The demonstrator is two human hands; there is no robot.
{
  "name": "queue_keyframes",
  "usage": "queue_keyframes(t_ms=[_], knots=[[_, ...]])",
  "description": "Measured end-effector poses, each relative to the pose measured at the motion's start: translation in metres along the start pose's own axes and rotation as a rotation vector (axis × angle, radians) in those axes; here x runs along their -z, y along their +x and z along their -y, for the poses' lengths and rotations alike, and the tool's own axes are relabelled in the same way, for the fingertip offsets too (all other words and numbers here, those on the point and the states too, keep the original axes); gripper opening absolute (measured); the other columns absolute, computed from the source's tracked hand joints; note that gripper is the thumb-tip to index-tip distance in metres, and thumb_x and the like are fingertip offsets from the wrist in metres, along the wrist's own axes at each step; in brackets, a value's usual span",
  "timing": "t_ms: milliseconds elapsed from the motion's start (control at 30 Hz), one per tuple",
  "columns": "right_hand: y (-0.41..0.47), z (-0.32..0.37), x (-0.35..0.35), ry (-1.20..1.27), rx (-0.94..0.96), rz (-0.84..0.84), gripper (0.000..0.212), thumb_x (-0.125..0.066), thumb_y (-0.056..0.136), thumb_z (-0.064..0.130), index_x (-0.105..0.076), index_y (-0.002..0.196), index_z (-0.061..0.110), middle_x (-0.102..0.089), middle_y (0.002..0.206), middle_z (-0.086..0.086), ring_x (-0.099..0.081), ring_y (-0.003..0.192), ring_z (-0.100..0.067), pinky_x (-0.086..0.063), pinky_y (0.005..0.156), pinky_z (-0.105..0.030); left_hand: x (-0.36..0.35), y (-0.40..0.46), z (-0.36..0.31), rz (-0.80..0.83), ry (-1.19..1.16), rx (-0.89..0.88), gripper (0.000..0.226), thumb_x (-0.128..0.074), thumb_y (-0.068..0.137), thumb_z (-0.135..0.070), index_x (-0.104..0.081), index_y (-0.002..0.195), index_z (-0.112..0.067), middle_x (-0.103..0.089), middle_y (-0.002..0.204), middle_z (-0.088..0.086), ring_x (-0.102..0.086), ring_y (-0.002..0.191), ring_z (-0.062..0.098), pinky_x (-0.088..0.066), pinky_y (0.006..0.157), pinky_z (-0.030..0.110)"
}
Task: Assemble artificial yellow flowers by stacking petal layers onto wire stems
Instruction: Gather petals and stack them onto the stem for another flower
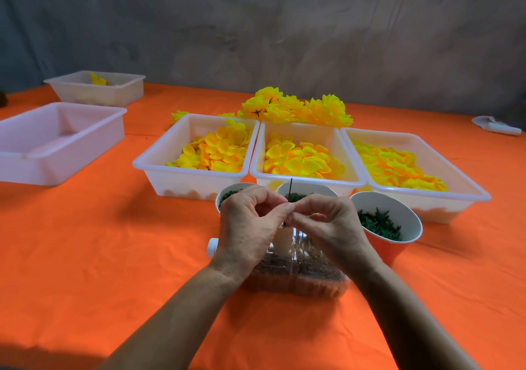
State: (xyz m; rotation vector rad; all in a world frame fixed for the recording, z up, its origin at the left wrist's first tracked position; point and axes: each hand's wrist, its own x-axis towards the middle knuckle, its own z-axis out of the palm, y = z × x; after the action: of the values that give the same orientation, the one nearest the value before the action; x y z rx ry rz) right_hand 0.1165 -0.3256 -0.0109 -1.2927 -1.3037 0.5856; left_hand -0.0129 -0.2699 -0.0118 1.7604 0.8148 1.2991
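A thin dark wire stem (291,189) stands upright between my two hands, its tip poking up above my fingers. My left hand (250,227) pinches it from the left, and my right hand (327,224) pinches at the same spot from the right, fingertips touching. Whether a small green piece sits in my right fingers is hidden. Three white trays of yellow petal layers lie behind: left (159,159), middle (307,180), right (466,187). Finished yellow flowers (299,108) are piled behind them.
Three cups of dark green parts stand just beyond my hands, the right one orange (398,251). A clear plastic bottle (301,273) lies on its side under my wrists. Two more white trays sit at the left, one large (17,153) and one far back (125,90). An orange cloth (99,256) covers the table.
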Motion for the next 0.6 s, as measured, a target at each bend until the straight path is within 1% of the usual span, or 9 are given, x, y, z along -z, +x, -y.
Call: queue_keyframes(t_ms=[133, 233, 300, 367, 433, 467, 533, 567, 600], knots=[[-0.001, 0.000, -0.001, 0.009, 0.001, -0.002, 0.004, -0.075, 0.074, 0.011, -0.074, 0.073, 0.014, -0.072, 0.070, -0.008, -0.066, 0.066, -0.015, -0.055, 0.064, -0.027, 0.002, 0.003, 0.002, 0.029, 0.020, -0.010, 0.021, -0.079, 0.073, -0.012, -0.067, 0.062, -0.025, -0.065, 0.059, -0.004, -0.055, 0.054, 0.001, -0.045, 0.054, 0.016], [-0.002, 0.001, -0.002, 0.001, -0.005, -0.009, 0.004, -0.076, 0.075, 0.011, -0.075, 0.073, 0.014, -0.072, 0.070, -0.008, -0.065, 0.065, -0.014, -0.053, 0.061, -0.027, 0.004, 0.005, 0.004, 0.071, -0.016, -0.010, 0.023, -0.079, 0.073, -0.009, -0.067, 0.062, -0.026, -0.065, 0.057, -0.008, -0.057, 0.054, -0.002, -0.045, 0.055, 0.012], [-0.002, 0.001, -0.002, -0.004, -0.011, -0.009, 0.006, -0.076, 0.075, 0.010, -0.075, 0.073, 0.015, -0.071, 0.069, -0.006, -0.064, 0.063, -0.012, -0.052, 0.060, -0.027, 0.006, 0.007, 0.005, 0.108, -0.059, 0.006, 0.017, -0.080, 0.072, -0.011, -0.069, 0.063, -0.022, -0.068, 0.060, -0.002, -0.059, 0.057, 0.001, -0.047, 0.057, 0.015], [-0.002, 0.002, -0.002, 0.004, -0.020, -0.002, 0.005, -0.077, 0.074, 0.010, -0.075, 0.072, 0.014, -0.071, 0.068, -0.005, -0.063, 0.061, -0.010, -0.050, 0.058, -0.024, 0.012, 0.011, 0.006, 0.178, -0.161, 0.053, 0.010, -0.079, 0.071, -0.021, -0.072, 0.066, -0.016, -0.069, 0.065, 0.008, -0.061, 0.060, 0.010, -0.049, 0.058, 0.021], [-0.001, 0.001, -0.002, 0.017, -0.029, -0.003, 0.008, -0.078, 0.072, 0.008, -0.074, 0.070, 0.015, -0.071, 0.067, -0.004, -0.062, 0.060, -0.008, -0.048, 0.057, -0.019, 0.018, 0.020, 0.011, 0.212, -0.268, 0.133, 0.021, -0.073, 0.072, -0.033, -0.073, 0.067, -0.012, -0.066, 0.066, 0.013, -0.056, 0.060, 0.013, -0.046, 0.058, 0.023], [-0.001, 0.002, -0.002, 0.021, -0.034, -0.001, 0.010, -0.078, 0.072, 0.007, -0.074, 0.068, 0.015, -0.071, 0.066, -0.004, -0.061, 0.059, -0.007, -0.047, 0.056, -0.017, 0.020, 0.027, 0.015, 0.186, -0.264, 0.149, 0.023, -0.070, 0.075, -0.033, -0.072, 0.066, -0.012, -0.065, 0.064, 0.009, -0.054, 0.058, 0.009, -0.045, 0.057, 0.020], [0.001, 0.002, -0.002, 0.036, -0.042, 0.017, 0.013, -0.077, 0.071, 0.005, -0.073, 0.065, 0.016, -0.071, 0.065, -0.004, -0.060, 0.057, -0.005, -0.045, 0.053, -0.014, 0.025, 0.048, 0.026, 0.074, -0.092, 0.113, 0.023, -0.069, 0.084, -0.025, -0.068, 0.063, -0.015, -0.060, 0.055, -0.007, -0.050, 0.054, 0.004, -0.043, 0.057, 0.020], [0.001, 0.003, -0.002, 0.044, -0.046, 0.030, 0.015, -0.077, 0.071, 0.004, -0.074, 0.064, 0.017, -0.070, 0.064, -0.003, -0.059, 0.056, -0.004, -0.043, 0.051, -0.013, 0.028, 0.061, 0.033, 0.005, 0.049, 0.081, 0.024, -0.068, 0.085, -0.021, -0.066, 0.062, -0.015, -0.057, 0.053, -0.009, -0.049, 0.054, 0.005, -0.043, 0.058, 0.024], [0.002, 0.004, -0.001, 0.054, -0.052, 0.045, 0.017, -0.077, 0.071, 0.004, -0.074, 0.063, 0.019, -0.070, 0.062, -0.002, -0.059, 0.055, -0.004, -0.043, 0.051, -0.013, 0.032, 0.075, 0.040, -0.058, 0.205, 0.051, 0.023, -0.067, 0.086, -0.018, -0.065, 0.064, -0.013, -0.058, 0.056, -0.006, -0.051, 0.057, 0.009, -0.044, 0.060, 0.027]])
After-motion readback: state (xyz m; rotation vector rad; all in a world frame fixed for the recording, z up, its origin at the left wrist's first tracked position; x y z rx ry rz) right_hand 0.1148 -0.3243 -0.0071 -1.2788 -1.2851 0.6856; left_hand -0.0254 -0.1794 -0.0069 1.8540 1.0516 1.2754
